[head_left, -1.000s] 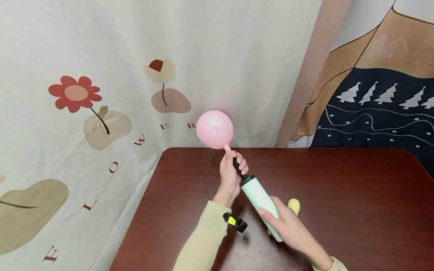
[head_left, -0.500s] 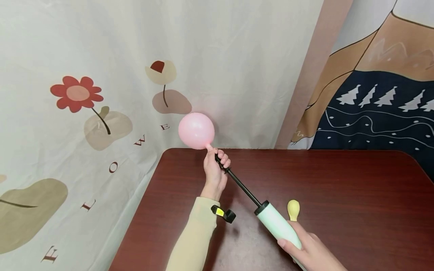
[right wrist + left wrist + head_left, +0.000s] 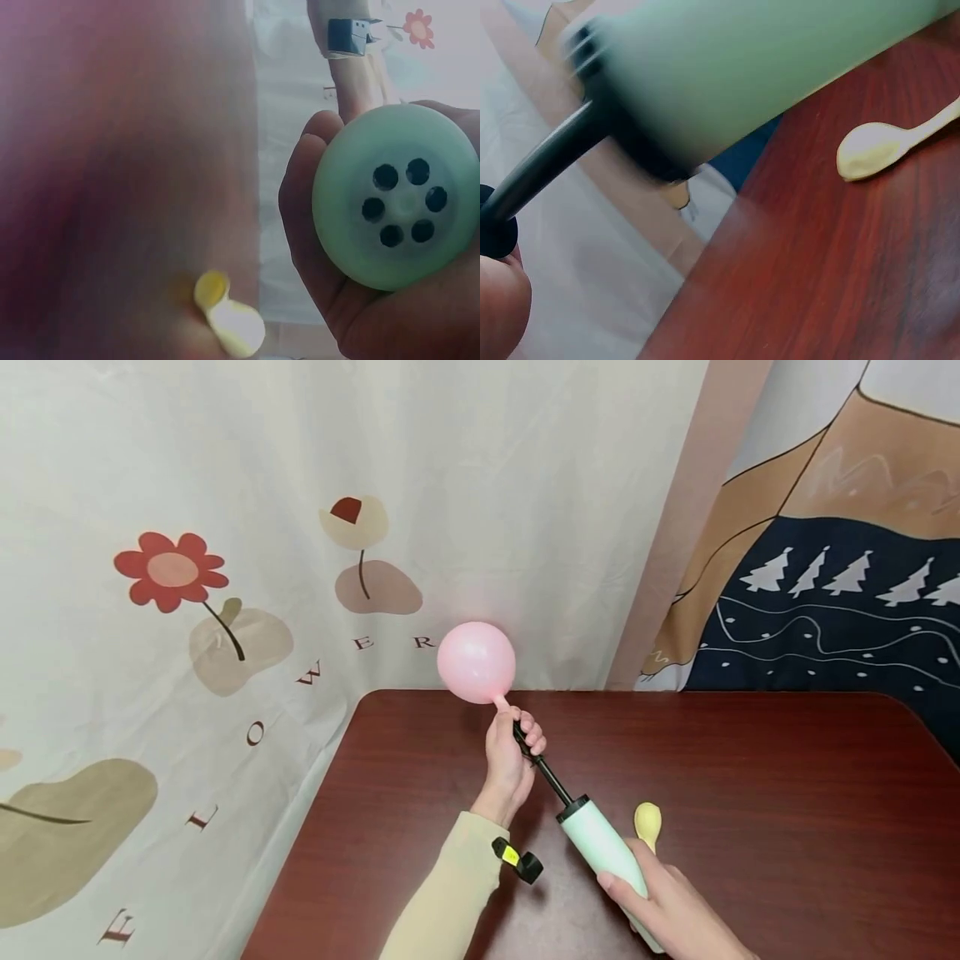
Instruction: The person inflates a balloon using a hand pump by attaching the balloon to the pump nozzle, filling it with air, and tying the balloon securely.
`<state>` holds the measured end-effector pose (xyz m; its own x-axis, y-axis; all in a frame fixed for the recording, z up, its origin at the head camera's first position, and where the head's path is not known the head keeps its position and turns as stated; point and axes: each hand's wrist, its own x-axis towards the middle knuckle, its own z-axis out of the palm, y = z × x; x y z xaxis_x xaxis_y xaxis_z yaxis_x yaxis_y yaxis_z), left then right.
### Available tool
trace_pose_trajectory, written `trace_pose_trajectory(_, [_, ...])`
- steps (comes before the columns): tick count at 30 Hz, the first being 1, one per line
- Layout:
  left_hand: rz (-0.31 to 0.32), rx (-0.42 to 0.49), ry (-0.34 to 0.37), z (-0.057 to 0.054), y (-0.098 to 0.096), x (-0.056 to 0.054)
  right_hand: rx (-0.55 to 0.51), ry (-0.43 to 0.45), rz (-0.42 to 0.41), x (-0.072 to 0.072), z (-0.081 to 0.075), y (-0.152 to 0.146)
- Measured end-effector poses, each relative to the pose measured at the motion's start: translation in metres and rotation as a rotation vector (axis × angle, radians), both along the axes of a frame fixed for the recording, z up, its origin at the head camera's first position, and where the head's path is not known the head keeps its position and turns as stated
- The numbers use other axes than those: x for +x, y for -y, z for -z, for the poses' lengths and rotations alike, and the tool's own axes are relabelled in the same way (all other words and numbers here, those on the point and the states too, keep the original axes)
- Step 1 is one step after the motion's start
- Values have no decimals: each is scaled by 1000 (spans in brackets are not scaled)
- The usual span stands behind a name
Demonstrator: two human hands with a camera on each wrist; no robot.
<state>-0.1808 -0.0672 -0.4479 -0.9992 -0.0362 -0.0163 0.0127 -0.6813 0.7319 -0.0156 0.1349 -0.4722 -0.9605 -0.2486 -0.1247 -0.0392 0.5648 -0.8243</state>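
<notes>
A round, partly inflated pink balloon [image 3: 476,662] stands up and left of my left hand [image 3: 512,758]. That hand grips the black handle of a hand pump together with the balloon's neck. From the handle a black rod [image 3: 554,780] runs into the mint-green barrel of the balloon pump [image 3: 604,848]. My right hand [image 3: 675,906] wraps around the barrel's lower part. In the right wrist view, the pump's round end [image 3: 405,201] shows several dark holes, with fingers [image 3: 304,206] curled around it. Where the balloon's mouth meets the pump is hidden by my left fingers.
A limp yellow balloon [image 3: 647,820] lies on the reddish-brown table [image 3: 787,777], just beyond my right hand. Behind the table hang a pale flower-printed curtain [image 3: 525,485] and a dark tree-printed cloth [image 3: 825,627]. A black wrist camera [image 3: 525,862] sits on my left sleeve.
The barrel first drew away from the handle, baring a long rod; now they are closer and less rod shows. My left hand and the pink balloon swung left, then back right.
</notes>
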Motion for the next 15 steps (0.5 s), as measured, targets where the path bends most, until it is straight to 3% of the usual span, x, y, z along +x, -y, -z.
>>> trace_pose_trajectory(4, [28, -17, 1, 2, -9, 7, -58, -21, 21, -9, -3, 7])
trace_pose_trajectory(9, [44, -46, 9, 4, -16, 14, -171, 25, -3, -24, -8, 14])
trace_pose_trajectory(15, [23, -71, 15, 2, -12, 12, -183, 38, 3, -34, -11, 21])
